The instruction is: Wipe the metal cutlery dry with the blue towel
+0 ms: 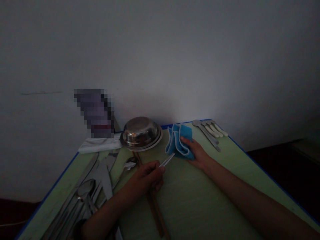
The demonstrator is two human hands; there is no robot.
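My left hand [147, 176] is closed around the handle of a thin metal utensil [167, 160], whose tip points up and to the right into a folded blue cloth [178, 139]. My right hand [197, 151] grips the cloth from its right side, thumb on top. Both hands are over a light green table [225, 180] with a blue edge. Which kind of utensil it is I cannot make out in the dim light.
Upturned steel bowls [141, 133] stand at the table's back. Several metal utensils [87, 190] lie in a heap on the left, several spoons [210, 131] in a row at the back right. Wooden chopsticks [156, 210] lie under my left hand. A white folded cloth [100, 144] lies by the wall.
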